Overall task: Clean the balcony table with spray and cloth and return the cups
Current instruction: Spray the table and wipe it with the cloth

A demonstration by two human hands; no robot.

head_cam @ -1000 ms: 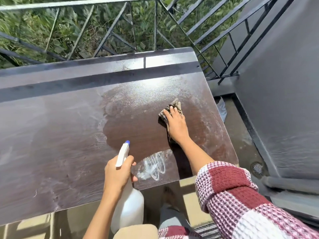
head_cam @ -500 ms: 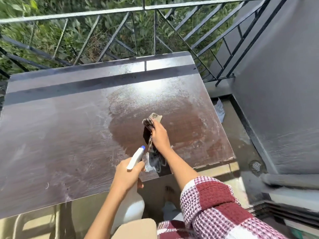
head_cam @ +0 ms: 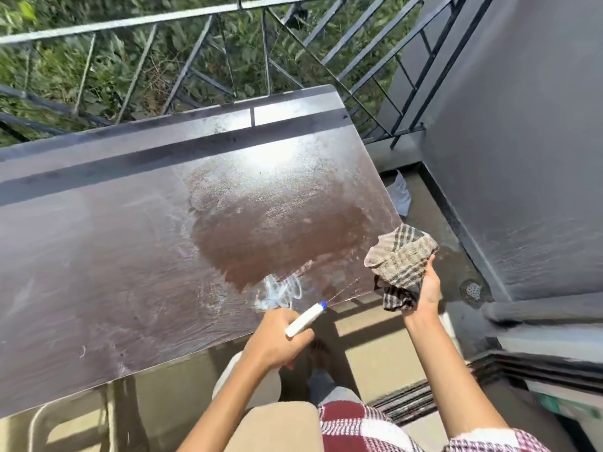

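Note:
A dark brown balcony table [head_cam: 107,256] fills the middle of the head view; a darker wet patch sits on its right half. My left hand [head_cam: 277,340] grips a white spray bottle [head_cam: 305,319] with a blue nozzle at the table's near edge, pointed right, and a thin jet of spray leaves the nozzle. My right hand [head_cam: 424,295] holds a crumpled checked cloth [head_cam: 399,259] in the air, just off the table's right near corner. White foamy streaks lie on the table beside the nozzle. No cups are in view.
A black metal railing [head_cam: 208,66] runs behind and to the right of the table, with greenery beyond. A grey wall [head_cam: 522,158] stands on the right. A floor drain [head_cam: 471,290] and a scrap of plastic [head_cam: 399,194] lie on the balcony floor.
My right hand lifted the cloth off the table and moved it right, past the corner. My left hand turned the spray bottle to the right and a jet now shows.

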